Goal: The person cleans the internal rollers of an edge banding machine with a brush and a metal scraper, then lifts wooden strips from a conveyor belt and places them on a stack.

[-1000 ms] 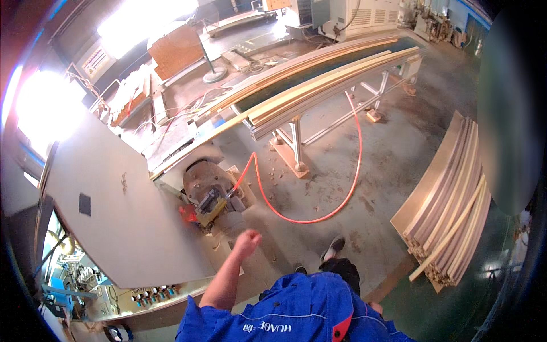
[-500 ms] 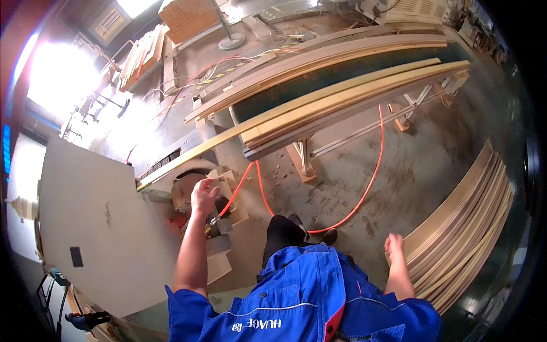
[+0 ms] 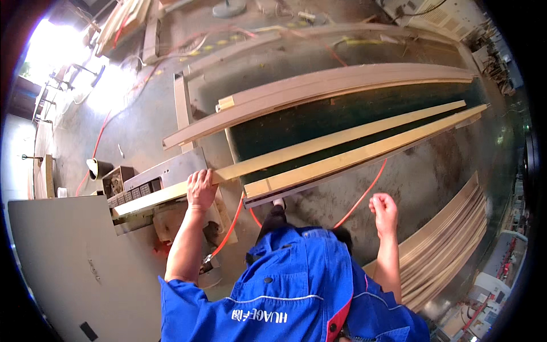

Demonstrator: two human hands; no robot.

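My left hand point(image 3: 200, 191) has its fingers wrapped over a long pale wooden board point(image 3: 342, 134), which slants from the metal machine bed point(image 3: 165, 168) at left up along the dark green bench top point(image 3: 273, 131). My right hand point(image 3: 383, 208) hangs off the bench's near side with its fingers curled and nothing visible in them. A second pale board point(image 3: 307, 165) lies along the near edge of the bench. Brownish strips point(image 3: 319, 85) lie along the far side.
A large grey panel point(image 3: 68, 256) stands at lower left. Orange hoses point(image 3: 228, 231) run down below the bench. A pile of long strips point(image 3: 433, 245) lies at lower right. Stacked planks point(image 3: 122, 25), cables and a stand base point(image 3: 228, 8) are at the back.
I have moved nearer the bench. My left hand has risen onto the pale board and closed on it. My right hand has come up beside the bench.
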